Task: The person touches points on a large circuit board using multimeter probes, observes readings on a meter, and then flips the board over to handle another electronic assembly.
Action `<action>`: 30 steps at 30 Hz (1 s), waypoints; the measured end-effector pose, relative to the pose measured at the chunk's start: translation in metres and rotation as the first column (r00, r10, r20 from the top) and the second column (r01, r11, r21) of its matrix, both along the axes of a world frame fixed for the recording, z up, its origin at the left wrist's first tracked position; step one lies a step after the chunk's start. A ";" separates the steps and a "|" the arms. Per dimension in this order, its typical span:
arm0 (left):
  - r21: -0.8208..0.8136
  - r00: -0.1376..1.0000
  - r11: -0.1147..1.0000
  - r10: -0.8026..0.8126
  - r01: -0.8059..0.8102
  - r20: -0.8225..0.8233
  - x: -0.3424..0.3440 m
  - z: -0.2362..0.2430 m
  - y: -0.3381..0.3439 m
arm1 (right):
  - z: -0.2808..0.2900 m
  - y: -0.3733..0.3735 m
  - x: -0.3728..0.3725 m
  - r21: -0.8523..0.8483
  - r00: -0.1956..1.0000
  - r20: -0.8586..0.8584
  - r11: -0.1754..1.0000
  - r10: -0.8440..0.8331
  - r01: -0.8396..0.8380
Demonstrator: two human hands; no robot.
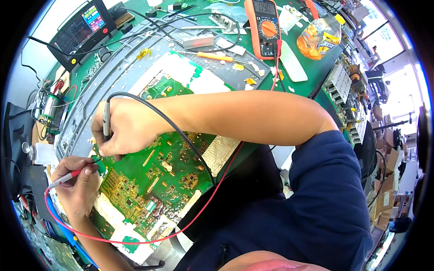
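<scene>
My left hand [79, 189] is closed on a red probe [72, 174], whose thin tip points at the left part of a green circuit board [147, 174]. My right hand [123, 124] grips a grey probe [106, 119] with a black lead, held upright over the board's upper-left area, close to the red one. My right forearm lies across the view and hides part of the board. Where exactly the tips touch is too small to tell. An orange multimeter [257, 18] with red and black leads stands at the top of the view.
A screened instrument [68, 36] stands upper left. A grey mat [81, 108], an orange-handled screwdriver [203, 56], a plastic bottle [312, 45] and scraps lie on the green bench [294, 58]. Electronic assemblies [339, 86] line the right edge; cardboard boxes [384, 198] are farther right.
</scene>
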State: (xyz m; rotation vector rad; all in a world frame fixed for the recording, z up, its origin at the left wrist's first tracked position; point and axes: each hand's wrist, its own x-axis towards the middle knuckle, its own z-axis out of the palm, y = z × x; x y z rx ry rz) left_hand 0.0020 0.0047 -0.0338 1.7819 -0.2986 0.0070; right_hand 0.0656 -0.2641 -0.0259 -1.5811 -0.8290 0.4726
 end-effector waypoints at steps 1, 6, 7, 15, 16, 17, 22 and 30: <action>0.002 1.000 1.000 -0.010 0.010 0.007 0.001 0.001 -0.001 | 0.000 -0.001 0.001 -0.005 1.000 0.007 1.000 0.000 0.000; -0.028 0.999 0.999 -0.028 0.029 0.024 -0.002 -0.001 -0.004 | 0.001 -0.001 -0.002 -0.014 1.000 -0.022 1.000 0.006 -0.007; -0.039 0.999 0.999 -0.032 0.033 0.034 -0.003 -0.002 -0.005 | 0.001 -0.002 -0.002 -0.014 0.999 -0.031 1.000 0.008 -0.009; -0.004 0.997 0.998 0.058 -0.058 0.045 -0.013 -0.002 -0.004 | 0.004 0.005 -0.004 -0.037 1.000 -0.027 0.999 0.000 -0.001; 0.016 0.996 0.997 0.070 -0.071 0.064 -0.010 -0.003 -0.004 | 0.005 0.003 -0.005 -0.051 0.999 -0.012 0.998 -0.034 0.033; 0.040 0.995 0.996 0.077 -0.080 0.069 -0.007 -0.007 -0.007 | 0.002 -0.005 -0.006 -0.016 0.999 0.013 0.999 -0.050 0.051; 0.077 0.996 0.994 0.069 -0.074 0.062 -0.012 0.010 -0.013 | 0.015 -0.005 -0.004 -0.130 0.988 0.153 0.991 -0.004 0.024; 0.070 0.985 0.994 0.070 -0.082 0.160 -0.009 0.004 -0.004 | 0.016 -0.006 -0.005 -0.183 0.997 0.060 0.981 -0.053 0.063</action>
